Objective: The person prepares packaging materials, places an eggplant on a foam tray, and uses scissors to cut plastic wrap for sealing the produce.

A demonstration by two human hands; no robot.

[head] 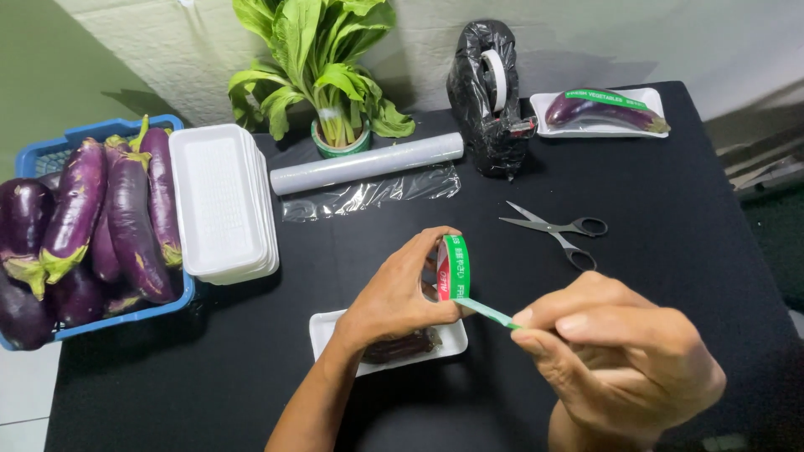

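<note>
Leftmost, a blue basket (pixel 75 328) holds a heap of purple eggplants (pixel 109 222), and a stack of white foam trays (pixel 222 201) leans just beside it on the black table (pixel 670 251). Behind these stands a bunch of leafy greens (pixel 318 63), with a roll of cling film (pixel 366 163) lying in front, a loose sheet trailing off it.

Near the middle, the left hand (pixel 394 293) is closed around a roll of green tape (pixel 455 268), thumb and fingers pinching its rim and holding it upright above a wrapped foam tray (pixel 452 339) with a dark eggplant in it. The tape strip (pixel 486 311) runs taut from the roll to the right hand (pixel 620 360), whose thumb and forefinger are pinched shut on its free end.

The roll looks light and stiff, best held by the rim as it is now; the strip is thin, floppy and sticky, likely to curl or cling to itself, so gripping only the very end seems wise.

Farther right lie 1 pair of scissors (pixel 557 228), a black tape dispenser (pixel 490 96) and 1 finished wrapped eggplant tray (pixel 603 110) at the back.
</note>
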